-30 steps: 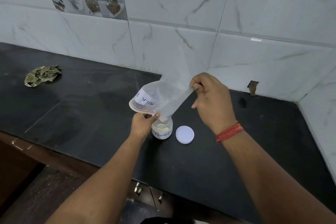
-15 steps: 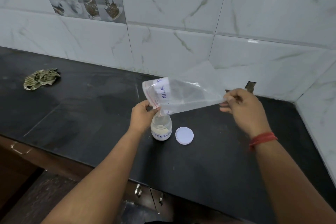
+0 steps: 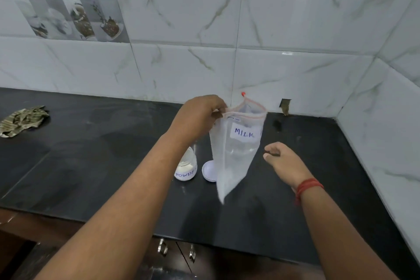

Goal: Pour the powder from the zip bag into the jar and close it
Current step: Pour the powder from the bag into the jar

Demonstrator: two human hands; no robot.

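Observation:
My left hand (image 3: 200,113) pinches the top edge of a clear zip bag (image 3: 235,157) labelled MILK, which hangs upright with its red zip mouth open at the top. The bag looks empty. My right hand (image 3: 281,159) hovers just right of the bag, fingers loosely curled, holding nothing. A small clear jar (image 3: 186,169) labelled POWDER stands on the black counter (image 3: 91,154) below my left wrist, open, with white powder in its lower part. Its white round lid (image 3: 208,170) lies flat beside the jar, partly behind the bag.
A crumpled patterned cloth (image 3: 21,119) lies at the counter's far left. White marble tiles form the back wall and a side wall (image 3: 386,132) at the right. Cabinet handles (image 3: 162,246) show below the counter's front edge.
The bag has swung from tipped over the jar to hanging upright, right of the jar. My right hand let go of its bottom corner and dropped lower. My left hand rose and moved right.

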